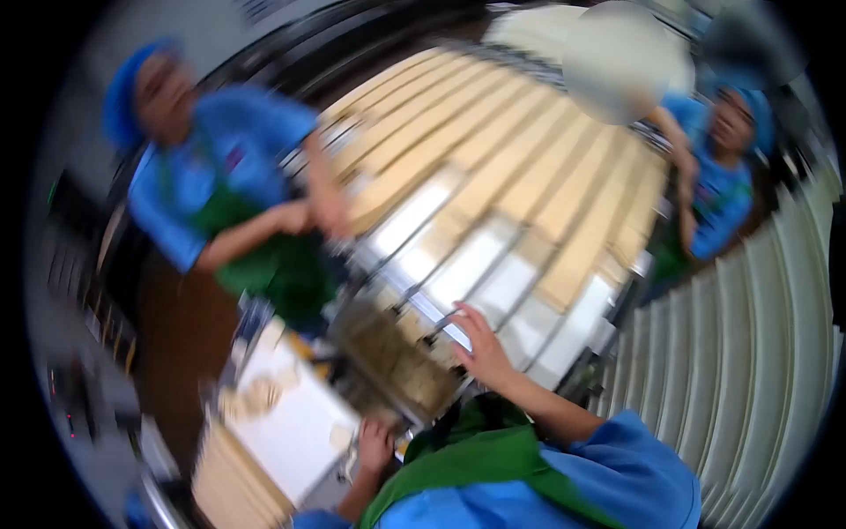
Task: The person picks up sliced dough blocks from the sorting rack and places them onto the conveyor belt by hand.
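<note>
My right hand (480,348) is held over the near end of a slatted conveyor (480,256), fingers apart, with nothing visible in it. Long pale-yellow strips (493,150), like dough sheets, lie side by side in its lanes. My left hand (376,443) is beside the right edge of a white board (286,423); its fingers are blurred, and whether they grip anything is unclear. Between my hands is a metal bin (397,357) with pale scraps inside. Several irregular pale pieces (260,397) lie on the board.
A person in blue with a green apron (233,176) stands at the conveyor's left side. Another person (723,176) is at its far right. A stack of pale sheets (233,480) is below the board. Ribbed whitish panels (731,353) line the right side.
</note>
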{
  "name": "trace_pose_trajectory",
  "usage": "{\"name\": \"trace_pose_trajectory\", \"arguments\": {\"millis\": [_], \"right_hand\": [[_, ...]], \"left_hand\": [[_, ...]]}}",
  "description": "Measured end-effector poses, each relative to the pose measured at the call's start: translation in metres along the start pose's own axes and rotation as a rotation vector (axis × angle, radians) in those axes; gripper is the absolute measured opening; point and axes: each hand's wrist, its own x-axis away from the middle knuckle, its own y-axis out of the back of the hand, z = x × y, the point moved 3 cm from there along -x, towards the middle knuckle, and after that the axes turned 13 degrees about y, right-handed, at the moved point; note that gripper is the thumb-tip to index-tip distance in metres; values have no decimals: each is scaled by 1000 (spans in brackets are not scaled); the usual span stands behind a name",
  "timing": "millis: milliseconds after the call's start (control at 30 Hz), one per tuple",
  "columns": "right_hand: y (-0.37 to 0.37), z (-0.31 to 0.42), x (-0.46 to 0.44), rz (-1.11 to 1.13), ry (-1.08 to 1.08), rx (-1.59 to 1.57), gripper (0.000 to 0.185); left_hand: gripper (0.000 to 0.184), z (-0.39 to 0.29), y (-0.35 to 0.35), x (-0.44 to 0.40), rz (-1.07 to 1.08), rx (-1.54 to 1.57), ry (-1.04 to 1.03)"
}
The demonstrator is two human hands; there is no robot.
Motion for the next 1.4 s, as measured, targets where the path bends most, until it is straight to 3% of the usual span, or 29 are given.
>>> {"name": "trace_pose_trajectory", "arguments": {"millis": [100, 233, 433, 467, 567, 700, 767, 800, 933, 1033, 1133, 1233, 1300, 1400], "right_hand": [[-40, -4, -5, 281, 68, -58, 43], [-86, -3, -6, 425, 228, -28, 35], [-186, 41, -27, 776, 380, -156, 34], [-206, 53, -32, 832, 383, -200, 36], [-275, 88, -41, 939, 490, -254, 39], [-377, 132, -49, 1046, 663, -323, 46], [-429, 157, -52, 1070, 715, -312, 48], [-456, 168, -55, 1087, 757, -301, 51], [-567, 209, -67, 1108, 884, -245, 58], [-649, 235, -71, 1145, 899, -152, 64], [-717, 253, -67, 1210, 869, -6, 68], [-752, 263, -57, 1132, 884, 81, 64], [-764, 263, -52, 1268, 807, 109, 60], [-759, 263, -46, 1212, 738, 191, 54]], "left_hand": [[22, -9, 5, -2, -156, 182, 197], [25, -4, 45, 24, -392, 272, 572], [39, 97, 69, 145, -859, 404, 1362], [49, 130, 48, 184, -855, 226, 1431], [64, 175, 53, 243, -1055, 286, 1629], [81, 233, 57, 280, -1055, 318, 1677], [88, 258, 60, 279, -1077, 549, 1673], [89, 271, 53, 277, -1016, 355, 1716], [76, 269, 64, 258, -972, 443, 1586], [74, 255, 101, 247, -902, 561, 1528], [80, 255, 104, 247, -802, 477, 1528], [89, 260, 103, 246, -684, 412, 1559], [92, 263, 103, 242, -605, 430, 1625], [96, 269, 104, 236, -467, 427, 1684]]}}
